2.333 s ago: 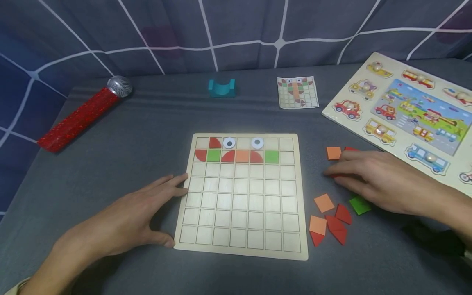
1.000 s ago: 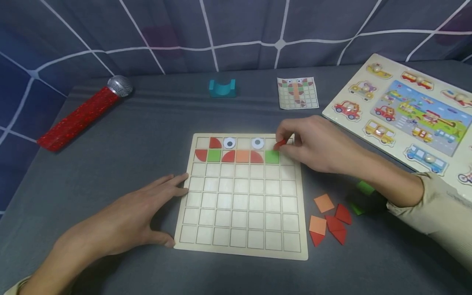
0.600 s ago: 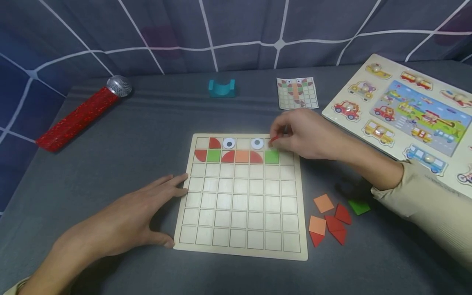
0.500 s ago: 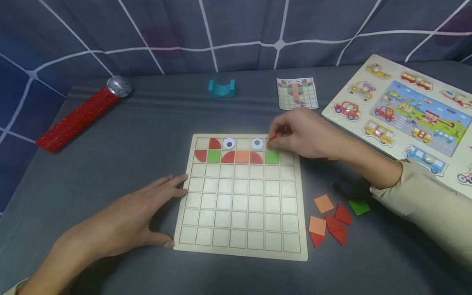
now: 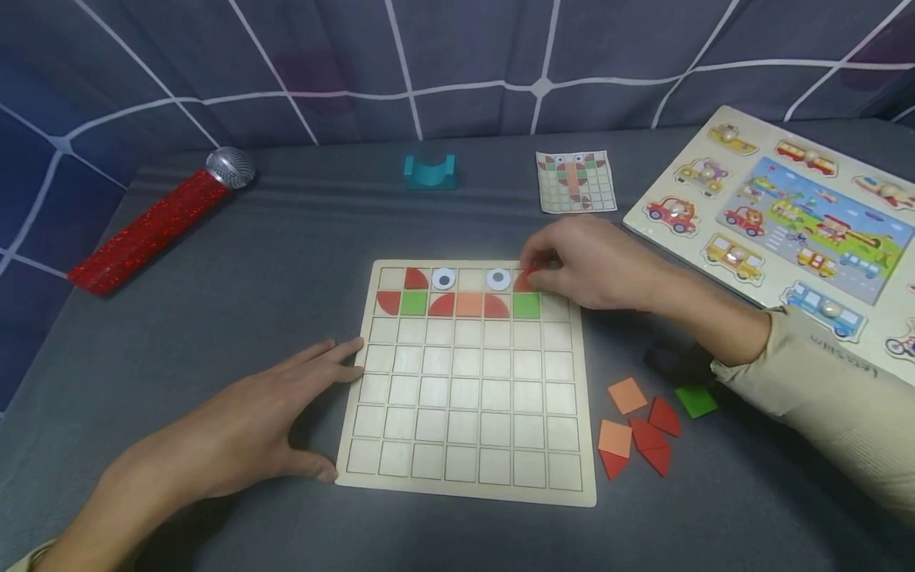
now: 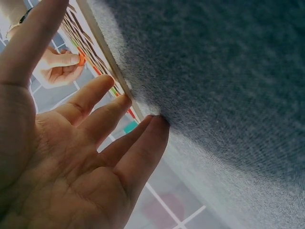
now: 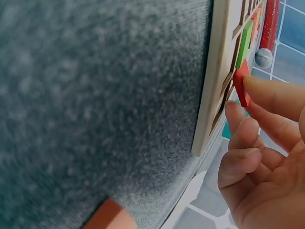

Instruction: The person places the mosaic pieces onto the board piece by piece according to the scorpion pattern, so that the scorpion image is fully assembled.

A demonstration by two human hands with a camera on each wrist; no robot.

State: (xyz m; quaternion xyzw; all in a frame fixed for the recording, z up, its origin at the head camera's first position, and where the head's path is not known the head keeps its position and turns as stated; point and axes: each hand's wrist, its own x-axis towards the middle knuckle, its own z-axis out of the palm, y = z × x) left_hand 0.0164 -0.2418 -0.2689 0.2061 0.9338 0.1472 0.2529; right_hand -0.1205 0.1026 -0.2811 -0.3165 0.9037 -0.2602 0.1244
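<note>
A wooden grid board [image 5: 467,389] lies mid-table, coloured pieces filling part of its two top rows. My right hand [image 5: 593,262] is over the top right of the board, thumb and finger pinching a red quarter-circle tile [image 7: 241,85]. That tile sits at the top-row cell beside the right eye disc [image 5: 498,280], above a green square tile [image 5: 526,305]; in the right wrist view it looks tilted. My left hand [image 5: 243,421] touches the board's left edge with straight, spread fingers; the left wrist view shows its palm [image 6: 71,167] holding nothing.
Right of the board lie orange squares [image 5: 627,396], red tiles [image 5: 665,416] and a green square [image 5: 696,401]. Behind are a pattern card [image 5: 576,182], a teal arch block [image 5: 430,171] and a red toy microphone [image 5: 157,226]. A vehicle peg puzzle [image 5: 775,230] lies far right.
My right hand has picked a red quarter-circle tile from the pile, carried it left to the board's top row and lowered it at the cell. The left hand has stayed put.
</note>
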